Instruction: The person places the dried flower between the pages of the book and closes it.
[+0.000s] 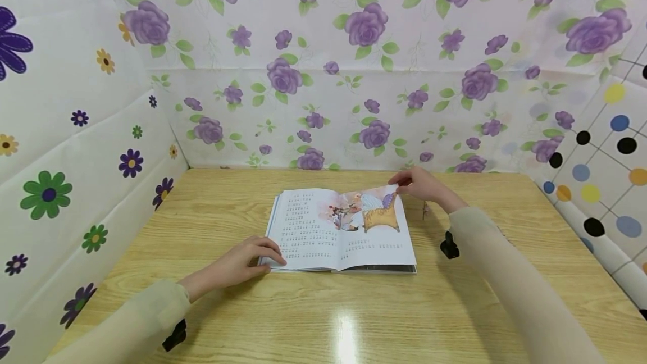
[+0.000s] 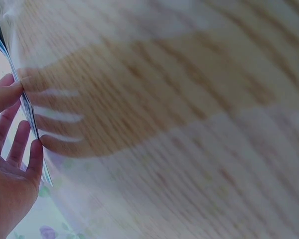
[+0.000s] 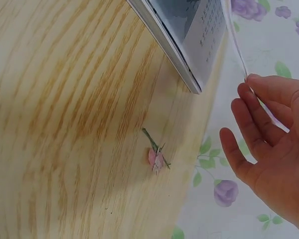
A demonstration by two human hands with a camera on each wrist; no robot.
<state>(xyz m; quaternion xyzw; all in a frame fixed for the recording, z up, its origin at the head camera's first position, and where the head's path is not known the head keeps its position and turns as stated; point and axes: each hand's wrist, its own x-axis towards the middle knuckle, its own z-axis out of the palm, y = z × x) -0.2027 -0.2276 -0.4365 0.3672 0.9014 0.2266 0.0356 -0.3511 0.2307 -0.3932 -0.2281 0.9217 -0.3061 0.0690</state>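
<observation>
An open picture book [image 1: 310, 229] lies on the wooden table, with text on its left page and a coloured drawing spread over the upper right. My left hand [image 1: 237, 263] rests at the book's lower left corner, its fingertips on the page and its thumb by the edge. At the top right corner, my right hand [image 1: 423, 184] pinches a single page [image 1: 379, 240] between thumb and fingers. That page is lifted; a dark picture shows beneath its lower edge. In the right wrist view, the raised page [image 3: 236, 42] stands apart from the book [image 3: 182, 64] below.
A small pink flower [image 3: 156, 158] with a green stem lies on the table, right of the book. Flower-patterned sheets [image 1: 328, 100] hang behind and at the left; a dotted sheet [image 1: 606, 173] is at the right. The tabletop [image 1: 283, 319] is glossy wood.
</observation>
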